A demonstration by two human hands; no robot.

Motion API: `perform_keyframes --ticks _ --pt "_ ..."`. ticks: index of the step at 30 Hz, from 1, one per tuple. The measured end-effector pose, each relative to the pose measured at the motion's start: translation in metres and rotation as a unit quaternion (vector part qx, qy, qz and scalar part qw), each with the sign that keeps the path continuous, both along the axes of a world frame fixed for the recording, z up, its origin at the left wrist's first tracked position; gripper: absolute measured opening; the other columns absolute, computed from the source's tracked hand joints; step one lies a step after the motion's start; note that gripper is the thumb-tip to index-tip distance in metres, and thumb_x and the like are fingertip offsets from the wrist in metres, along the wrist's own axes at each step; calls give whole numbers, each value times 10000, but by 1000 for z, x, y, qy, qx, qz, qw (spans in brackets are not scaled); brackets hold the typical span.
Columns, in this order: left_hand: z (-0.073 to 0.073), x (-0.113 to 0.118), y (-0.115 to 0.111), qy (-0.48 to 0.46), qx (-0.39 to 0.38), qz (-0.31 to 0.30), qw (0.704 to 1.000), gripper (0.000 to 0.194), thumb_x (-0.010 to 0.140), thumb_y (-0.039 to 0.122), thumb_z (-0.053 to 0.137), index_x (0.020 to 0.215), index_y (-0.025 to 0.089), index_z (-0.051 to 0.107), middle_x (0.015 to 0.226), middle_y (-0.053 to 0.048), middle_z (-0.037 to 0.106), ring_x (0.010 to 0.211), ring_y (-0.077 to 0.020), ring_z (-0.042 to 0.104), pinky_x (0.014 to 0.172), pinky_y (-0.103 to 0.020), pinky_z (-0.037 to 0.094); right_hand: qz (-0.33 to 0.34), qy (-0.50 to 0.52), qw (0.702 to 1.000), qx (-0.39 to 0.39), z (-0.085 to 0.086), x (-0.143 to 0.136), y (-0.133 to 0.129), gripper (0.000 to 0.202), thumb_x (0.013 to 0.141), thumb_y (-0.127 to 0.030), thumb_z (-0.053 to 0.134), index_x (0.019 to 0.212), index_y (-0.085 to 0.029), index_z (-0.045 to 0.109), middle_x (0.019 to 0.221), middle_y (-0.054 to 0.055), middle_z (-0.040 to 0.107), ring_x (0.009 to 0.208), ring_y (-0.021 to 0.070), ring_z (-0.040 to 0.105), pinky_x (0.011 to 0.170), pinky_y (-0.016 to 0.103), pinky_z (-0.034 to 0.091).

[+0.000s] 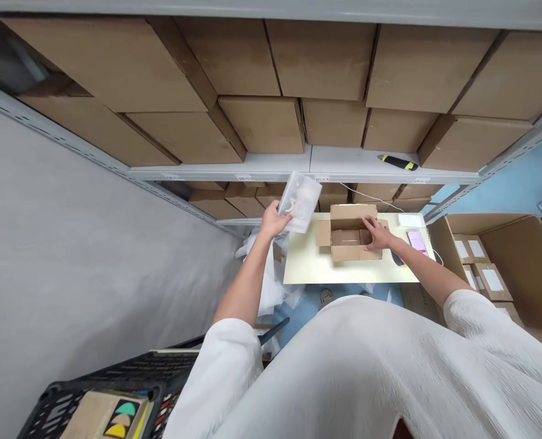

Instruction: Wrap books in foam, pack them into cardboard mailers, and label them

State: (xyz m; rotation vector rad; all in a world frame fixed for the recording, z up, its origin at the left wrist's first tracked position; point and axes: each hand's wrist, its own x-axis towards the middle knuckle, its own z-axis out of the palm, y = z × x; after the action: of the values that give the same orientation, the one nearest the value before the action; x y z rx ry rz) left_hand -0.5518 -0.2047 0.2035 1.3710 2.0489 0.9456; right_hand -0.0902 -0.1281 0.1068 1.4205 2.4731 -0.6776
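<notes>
Head view: your left hand [274,222] pinches a clear case [304,200], at 10 o'clock from the open brown box [355,252] on the surface [307,268]. Your right hand [377,235] touches the box's 3 o'clock end, fingers spread loosely. Your right arm [428,267] blocks part of a blue thing [396,259]. A pink thing [417,241] sits at 3 o'clock, a knife [397,163] at 1 o'clock, a black crate [101,386] at 8 o'clock.

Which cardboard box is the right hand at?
The open box on the pale table; shelf boxes stand beyond it, and the bigger open box at right holds smaller boxes.
</notes>
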Motion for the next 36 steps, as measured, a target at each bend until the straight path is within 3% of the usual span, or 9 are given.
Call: perform_keyframes --ticks 5,10,15,19,22,25,28,32,36 --pt "16 78 10 89 -25 -127 988 333 830 314 822 1124 237 687 1045 -20 782 966 -257 715 907 -340 550 -28 75 997 21 -7 18 -2 1334 838 -613 849 1828 -341 -3 1888 208 -8 1676 511 259 1265 667 360" --pt "2 153 29 199 -75 -238 948 330 901 267 793 1217 254 700 1136 -88 812 1181 -354 716 1065 -430 493 -84 100 991 42 -8 38 -4 1133 947 -526 715 1826 -261 50 1872 240 77 1668 491 286 1251 648 393" --pt "-17 187 49 197 -141 -313 918 350 923 257 779 1265 241 709 1179 -78 821 1213 -345 720 1134 -459 448 -98 105 988 50 -9 57 -16 1062 956 -504 675 1821 -252 113 1876 229 93 1648 493 320 1238 663 410" --pt "-33 197 56 170 -178 -341 907 408 878 283 821 1277 267 737 1194 -48 818 1206 -347 735 1192 -492 422 -112 116 986 51 -12 66 -24 1082 937 -502 684 1824 -258 114 1866 230 141 1624 491 359 1232 674 418" --pt "-44 197 55 159 -165 -317 920 493 896 318 810 1377 280 708 1398 -88 761 1354 -370 666 1211 -519 406 -114 121 984 56 -14 67 -28 1074 933 -500 686 1823 -275 129 1861 216 171 1622 481 363 1244 681 405" --pt "-50 190 51 164 -107 -268 944 444 990 288 682 1435 282 677 1577 -119 651 1513 -374 528 1223 -532 395 -122 120 983 72 -11 66 -29 1014 947 -492 663 1811 -265 185 1859 213 174 1633 482 337 1259 693 382" --pt "-53 175 41 156 -86 -214 960 401 1040 258 570 1425 311 673 1577 -106 640 1513 -354 511 1240 -534 392 -154 129 975 91 -9 66 -28 966 946 -488 643 1792 -253 241 1846 213 197 1627 491 331 1252 712 384" --pt "-59 151 22 152 -116 -93 977 472 1009 281 586 1480 302 612 1615 -133 586 1518 -364 508 1232 -536 419 -198 197 955 102 -7 65 -25 970 933 -487 628 1787 -233 243 1761 218 340 1570 462 414 1259 696 407" --pt "-68 131 6 104 -185 13 977 706 955 349 660 1624 241 462 1668 -215 539 1522 -398 538 1194 -528 457 -226 264 933 91 -2 57 -25 946 980 -471 554 1806 -217 170 1673 224 450 1447 408 548 1229 644 471"
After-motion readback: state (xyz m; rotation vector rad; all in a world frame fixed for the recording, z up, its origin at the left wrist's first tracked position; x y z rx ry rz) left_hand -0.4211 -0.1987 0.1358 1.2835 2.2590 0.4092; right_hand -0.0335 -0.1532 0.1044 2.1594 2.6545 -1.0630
